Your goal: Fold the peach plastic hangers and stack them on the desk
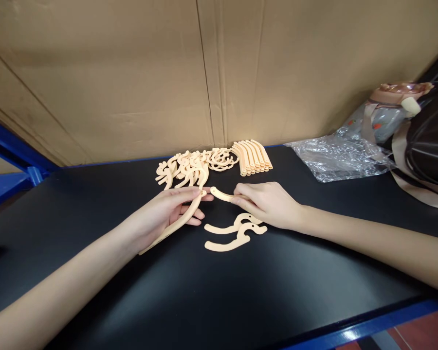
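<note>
My left hand [168, 214] is closed around a long curved peach plastic strip [175, 223] that runs from my palm down to the left. My right hand [266, 204] pinches a shorter curved peach piece [222, 194], whose tip nearly meets the end of the long strip. Two hook-shaped peach pieces [233, 233] lie on the black table [219, 291] just below my right hand.
A heap of loose peach hook pieces [190, 170] and a neat stack of curved strips [251, 156] lie at the back against a cardboard wall [204, 73]. Crumpled clear plastic [336, 158], a bottle with a pink lid [390, 107] and a dark bag [430, 141] sit at the right.
</note>
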{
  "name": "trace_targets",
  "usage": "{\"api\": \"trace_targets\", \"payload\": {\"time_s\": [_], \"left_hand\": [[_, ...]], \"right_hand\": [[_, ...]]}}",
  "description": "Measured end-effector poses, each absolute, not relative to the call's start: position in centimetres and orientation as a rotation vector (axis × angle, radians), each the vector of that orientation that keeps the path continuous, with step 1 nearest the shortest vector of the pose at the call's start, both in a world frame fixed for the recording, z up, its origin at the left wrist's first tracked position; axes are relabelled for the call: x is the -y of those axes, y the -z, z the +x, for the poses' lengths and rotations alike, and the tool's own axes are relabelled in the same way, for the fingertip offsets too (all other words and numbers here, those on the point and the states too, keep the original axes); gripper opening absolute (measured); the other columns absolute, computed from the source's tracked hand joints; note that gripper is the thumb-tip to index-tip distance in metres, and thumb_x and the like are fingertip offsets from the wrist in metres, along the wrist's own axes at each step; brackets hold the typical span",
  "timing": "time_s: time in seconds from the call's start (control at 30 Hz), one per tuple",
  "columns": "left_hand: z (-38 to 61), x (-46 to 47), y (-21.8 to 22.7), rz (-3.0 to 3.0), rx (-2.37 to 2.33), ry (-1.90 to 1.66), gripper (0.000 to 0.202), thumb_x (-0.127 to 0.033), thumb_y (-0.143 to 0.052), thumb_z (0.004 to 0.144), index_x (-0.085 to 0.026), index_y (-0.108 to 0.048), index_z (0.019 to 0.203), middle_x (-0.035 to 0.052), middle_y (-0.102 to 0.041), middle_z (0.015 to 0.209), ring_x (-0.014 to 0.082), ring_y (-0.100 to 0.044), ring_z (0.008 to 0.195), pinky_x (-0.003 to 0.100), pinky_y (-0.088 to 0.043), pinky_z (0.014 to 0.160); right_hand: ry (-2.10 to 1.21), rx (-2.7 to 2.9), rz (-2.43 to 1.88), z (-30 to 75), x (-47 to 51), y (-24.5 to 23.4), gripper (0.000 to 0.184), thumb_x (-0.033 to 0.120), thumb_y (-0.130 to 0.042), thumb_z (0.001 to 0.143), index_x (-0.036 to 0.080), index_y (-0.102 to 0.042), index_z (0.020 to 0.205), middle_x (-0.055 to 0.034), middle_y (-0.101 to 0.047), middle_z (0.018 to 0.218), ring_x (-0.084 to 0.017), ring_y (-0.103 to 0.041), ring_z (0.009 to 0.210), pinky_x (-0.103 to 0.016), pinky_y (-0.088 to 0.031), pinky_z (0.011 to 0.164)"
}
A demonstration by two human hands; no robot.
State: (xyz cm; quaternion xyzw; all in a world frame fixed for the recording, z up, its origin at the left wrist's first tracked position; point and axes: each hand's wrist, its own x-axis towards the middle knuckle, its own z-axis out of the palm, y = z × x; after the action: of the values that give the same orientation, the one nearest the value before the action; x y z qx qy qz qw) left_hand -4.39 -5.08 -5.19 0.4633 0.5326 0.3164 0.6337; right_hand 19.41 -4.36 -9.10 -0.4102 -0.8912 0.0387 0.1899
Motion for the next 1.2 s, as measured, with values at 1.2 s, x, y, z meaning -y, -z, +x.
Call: {"api": "trace_targets", "payload": {"time_s": [1.2], "left_hand": [[-4.71, 5.12, 5.63, 1.245, -1.126, -0.549, 0.020, -0.032, -0.068, 0.083, -0.018, -0.074, 0.097, 0.0031, -0.069, 0.067, 0.0130, -0.067, 0.063, 0.020, -0.058, 0.058]], "right_hand": [[0.256, 2.503, -0.950, 19.55, 4.56, 9.39, 0.044, 0.046, -0.041, 0.099, 0.017, -0.063, 0.074, -0.0005, -0.061, 0.067, -0.013, -0.054, 0.063, -0.028, -0.029, 0.054]]}}
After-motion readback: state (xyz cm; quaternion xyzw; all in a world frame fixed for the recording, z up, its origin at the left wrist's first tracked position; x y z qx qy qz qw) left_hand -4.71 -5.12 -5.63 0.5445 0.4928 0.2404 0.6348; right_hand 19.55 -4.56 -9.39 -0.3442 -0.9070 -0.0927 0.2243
